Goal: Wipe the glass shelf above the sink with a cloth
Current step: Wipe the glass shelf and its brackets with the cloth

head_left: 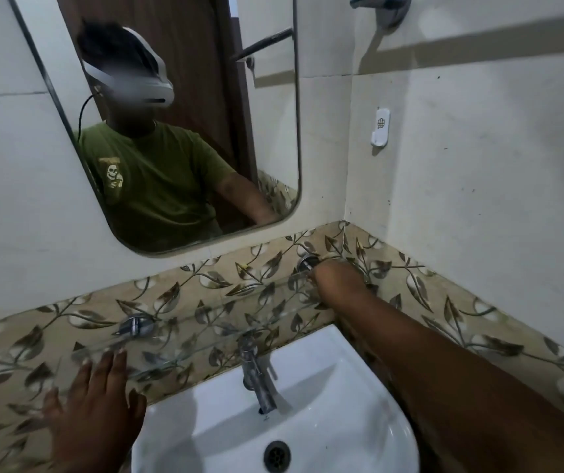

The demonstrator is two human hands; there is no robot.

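The clear glass shelf [205, 322] runs along the leaf-patterned tile band above the white sink [359, 387], held by two chrome brackets. My left hand [99, 404] is flat with fingers spread, its fingertips resting on the shelf's left front edge. My right hand [338, 278] reaches over the sink to the shelf's far right end, next to the right bracket [308, 262]. Its fingers are curled down and mostly hidden behind the wrist. Only a pale yellowish sliver of cloth [326, 257] shows beyond the knuckles.
A chrome tap [256, 373] stands under the shelf's middle, over the basin and its drain [276, 456]. The left bracket [135, 325] holds the shelf near my left hand. A mirror [273, 131] hangs above. The right wall meets the shelf end in a corner and carries a small white device [380, 127].
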